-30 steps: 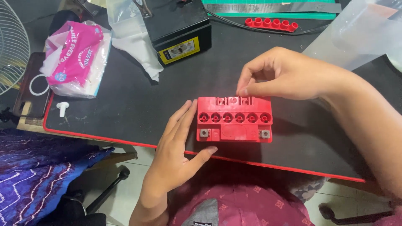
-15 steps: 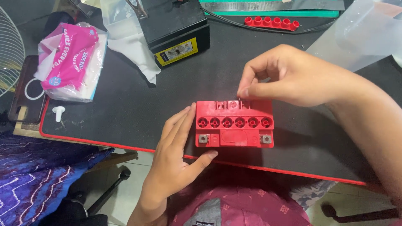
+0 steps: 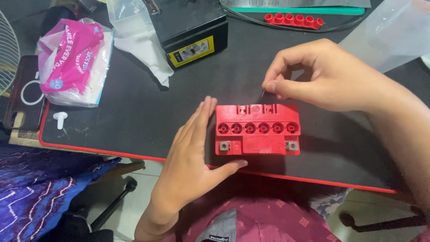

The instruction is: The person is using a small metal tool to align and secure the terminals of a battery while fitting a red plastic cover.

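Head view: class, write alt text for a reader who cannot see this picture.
A red battery with six round holes in its top sits on a black mat. The left hand lies flat against its left side; the right hand pinches a thin pin just above its back edge. A pink tissue pack lies far left.
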